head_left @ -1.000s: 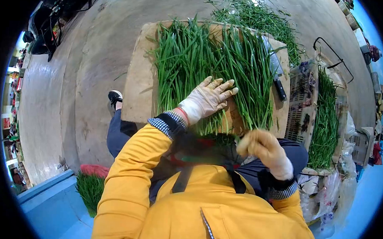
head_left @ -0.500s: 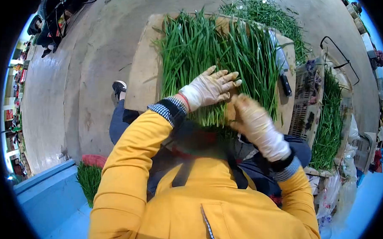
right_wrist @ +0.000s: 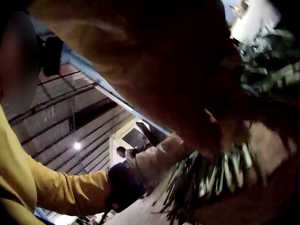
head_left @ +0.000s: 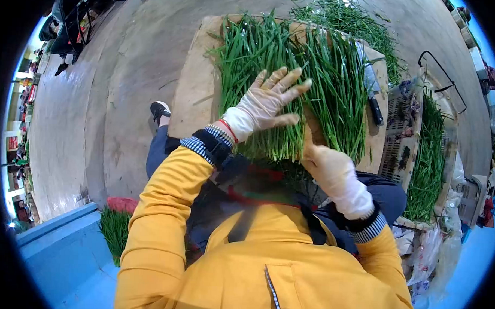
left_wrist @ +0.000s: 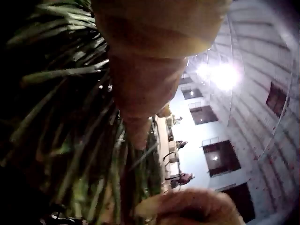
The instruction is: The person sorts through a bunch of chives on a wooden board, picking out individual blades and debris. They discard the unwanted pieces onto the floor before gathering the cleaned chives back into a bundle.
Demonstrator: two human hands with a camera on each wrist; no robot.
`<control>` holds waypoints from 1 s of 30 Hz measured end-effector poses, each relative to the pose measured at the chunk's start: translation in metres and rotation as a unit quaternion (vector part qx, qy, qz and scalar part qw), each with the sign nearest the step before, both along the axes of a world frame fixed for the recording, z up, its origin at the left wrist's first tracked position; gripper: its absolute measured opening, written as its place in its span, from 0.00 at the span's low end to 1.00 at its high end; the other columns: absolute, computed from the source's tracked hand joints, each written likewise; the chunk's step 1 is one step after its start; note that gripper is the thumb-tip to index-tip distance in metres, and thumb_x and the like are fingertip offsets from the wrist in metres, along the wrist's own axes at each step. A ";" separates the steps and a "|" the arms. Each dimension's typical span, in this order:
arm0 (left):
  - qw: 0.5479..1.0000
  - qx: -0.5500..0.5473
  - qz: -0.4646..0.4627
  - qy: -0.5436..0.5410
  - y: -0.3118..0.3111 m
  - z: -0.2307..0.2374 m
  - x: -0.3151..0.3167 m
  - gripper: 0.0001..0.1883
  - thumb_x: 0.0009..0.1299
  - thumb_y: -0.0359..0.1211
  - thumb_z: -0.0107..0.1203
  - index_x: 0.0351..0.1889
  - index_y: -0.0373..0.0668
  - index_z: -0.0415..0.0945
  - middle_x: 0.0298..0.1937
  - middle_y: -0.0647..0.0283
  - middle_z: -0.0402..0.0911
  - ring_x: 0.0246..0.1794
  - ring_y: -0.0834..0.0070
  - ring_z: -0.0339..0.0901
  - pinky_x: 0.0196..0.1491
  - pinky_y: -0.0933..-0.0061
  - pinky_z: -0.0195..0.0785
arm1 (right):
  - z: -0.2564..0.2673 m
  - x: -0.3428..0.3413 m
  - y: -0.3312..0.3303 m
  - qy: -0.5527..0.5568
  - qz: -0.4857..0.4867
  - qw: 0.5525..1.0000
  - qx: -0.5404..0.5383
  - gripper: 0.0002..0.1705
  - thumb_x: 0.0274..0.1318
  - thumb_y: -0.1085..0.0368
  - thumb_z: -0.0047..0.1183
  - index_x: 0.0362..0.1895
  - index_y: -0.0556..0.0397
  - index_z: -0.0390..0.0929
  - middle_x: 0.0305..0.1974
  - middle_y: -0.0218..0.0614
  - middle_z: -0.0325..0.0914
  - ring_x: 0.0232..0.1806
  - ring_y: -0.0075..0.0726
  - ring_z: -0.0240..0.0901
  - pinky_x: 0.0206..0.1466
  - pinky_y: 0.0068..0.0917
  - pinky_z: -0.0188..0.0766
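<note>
Green chives lie in two bunches on a wooden board (head_left: 195,93), a left bunch (head_left: 245,62) and a right bunch (head_left: 337,92). My gloved left hand (head_left: 268,103) rests across the left bunch, its fingers spread towards the right bunch. In the left wrist view, stalks (left_wrist: 65,150) run beside that hand. My gloved right hand (head_left: 334,171) is at the near right corner of the left bunch, by the cut ends, its blurred fingers reaching into the gap between the bunches. In the right wrist view, cut stalk ends (right_wrist: 225,173) show below this hand.
A knife (head_left: 375,110) with a black handle lies at the board's right edge. Crates (head_left: 398,143) stand to the right, one holding chives (head_left: 426,161). Loose greens (head_left: 350,27) cover the floor behind the board. Another chive bundle (head_left: 114,231) stands at lower left.
The right hand has moved up from above the lap to the stalk ends beside the left bunch. The left hand has shifted slightly up, with its fingers spread wider.
</note>
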State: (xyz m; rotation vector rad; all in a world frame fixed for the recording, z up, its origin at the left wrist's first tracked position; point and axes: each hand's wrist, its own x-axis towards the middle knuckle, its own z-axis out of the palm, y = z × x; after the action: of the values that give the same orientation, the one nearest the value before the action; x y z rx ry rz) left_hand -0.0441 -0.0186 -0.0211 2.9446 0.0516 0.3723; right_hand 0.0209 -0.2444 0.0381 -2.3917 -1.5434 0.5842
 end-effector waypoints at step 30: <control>0.994 -0.003 -0.040 0.098 0.019 -0.014 -0.030 0.34 0.69 0.56 0.48 0.74 0.66 0.53 0.78 0.67 0.49 0.76 0.59 0.48 0.72 0.44 0.42 | 0.057 0.032 0.040 0.438 0.106 0.884 0.122 0.07 0.53 0.68 0.61 0.37 0.53 0.81 0.37 0.38 0.83 0.37 0.32 0.80 0.44 0.25 0.75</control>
State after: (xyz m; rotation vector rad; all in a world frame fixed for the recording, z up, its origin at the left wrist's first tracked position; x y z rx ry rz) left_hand -0.0738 0.0009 -0.0353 2.9557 -0.0400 0.0718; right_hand 0.0527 -0.2042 0.0947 -1.4205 -1.3210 1.2144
